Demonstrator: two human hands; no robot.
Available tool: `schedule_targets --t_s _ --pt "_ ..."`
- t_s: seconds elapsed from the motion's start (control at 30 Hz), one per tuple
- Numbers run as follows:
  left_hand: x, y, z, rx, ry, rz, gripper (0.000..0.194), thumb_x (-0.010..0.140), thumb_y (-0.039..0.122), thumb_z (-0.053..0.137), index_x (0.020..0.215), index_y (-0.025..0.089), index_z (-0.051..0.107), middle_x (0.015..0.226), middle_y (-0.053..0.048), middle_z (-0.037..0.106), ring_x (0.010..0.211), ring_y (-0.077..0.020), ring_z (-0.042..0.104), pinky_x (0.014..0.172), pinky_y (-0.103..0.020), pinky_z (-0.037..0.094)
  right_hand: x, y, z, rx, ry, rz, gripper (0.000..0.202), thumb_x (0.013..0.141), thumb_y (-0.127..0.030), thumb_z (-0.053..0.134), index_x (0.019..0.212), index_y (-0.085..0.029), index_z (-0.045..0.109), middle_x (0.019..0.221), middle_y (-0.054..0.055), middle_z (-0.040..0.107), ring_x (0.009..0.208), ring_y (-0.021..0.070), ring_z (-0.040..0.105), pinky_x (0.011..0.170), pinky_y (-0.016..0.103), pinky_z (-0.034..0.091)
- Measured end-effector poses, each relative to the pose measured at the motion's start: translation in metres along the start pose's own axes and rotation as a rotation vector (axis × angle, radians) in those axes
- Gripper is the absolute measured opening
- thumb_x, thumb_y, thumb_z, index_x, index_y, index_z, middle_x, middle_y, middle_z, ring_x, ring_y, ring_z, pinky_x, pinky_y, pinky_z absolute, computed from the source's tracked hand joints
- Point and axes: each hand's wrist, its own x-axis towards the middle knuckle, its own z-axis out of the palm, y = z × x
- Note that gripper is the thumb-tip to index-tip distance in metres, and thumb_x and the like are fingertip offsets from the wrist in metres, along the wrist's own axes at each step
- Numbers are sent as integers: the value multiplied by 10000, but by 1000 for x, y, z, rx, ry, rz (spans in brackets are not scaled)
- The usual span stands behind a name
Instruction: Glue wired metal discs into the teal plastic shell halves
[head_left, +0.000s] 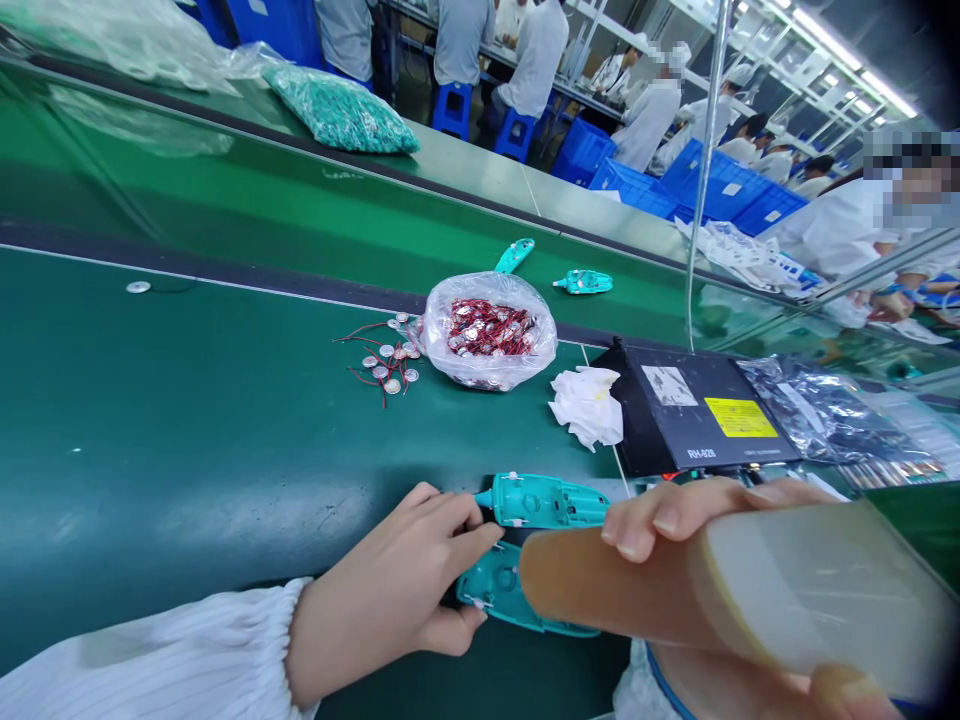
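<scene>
My left hand (397, 580) holds the near teal plastic shell (495, 585) at its left end, thumb below and fingers above. Just beyond it lies a second teal shell (551, 500), open side up, its narrow tip by my left fingertips. My right hand (690, 515) is wrapped round a large bottle (810, 590) with a tan front end, tilted over the near shell. That front end hides part of the near shell, so any contact between them is unclear.
Beyond the shells sit a clear bag of red-wired discs (491, 330), loose discs (386, 365) and crumpled tissue (589, 405). A black RH-928 box (705, 410) is at right. Two teal pieces (585, 282) lie on the green belt (300, 215). People work behind.
</scene>
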Motion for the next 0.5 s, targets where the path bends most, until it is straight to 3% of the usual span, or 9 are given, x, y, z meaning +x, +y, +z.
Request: schedule_targets --t_s 0.5 --pt "0 0 1 -20 19 -7 375 613 122 586 976 199 642 890 -31 580 820 -203 543 746 -332 391 7 -1 1 19 -25 64 423 706 -589 588 1022 -309 576 673 11 555 474 184 533 433 340 469"
